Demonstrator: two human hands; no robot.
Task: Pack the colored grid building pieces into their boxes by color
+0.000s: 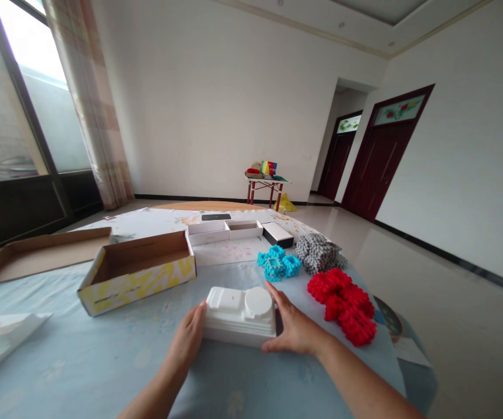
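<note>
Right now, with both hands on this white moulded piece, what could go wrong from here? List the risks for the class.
The white moulded piece sits between open hands, not firmly gripped, so it might slip from the left hand or right hand. The red interlocked blocks lie close to the right hand and near the table's edge, so a bump could knock them off.

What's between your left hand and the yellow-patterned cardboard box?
In the head view, only bare pale-blue tablecloth lies between the left hand and the yellow-patterned cardboard box.
</note>
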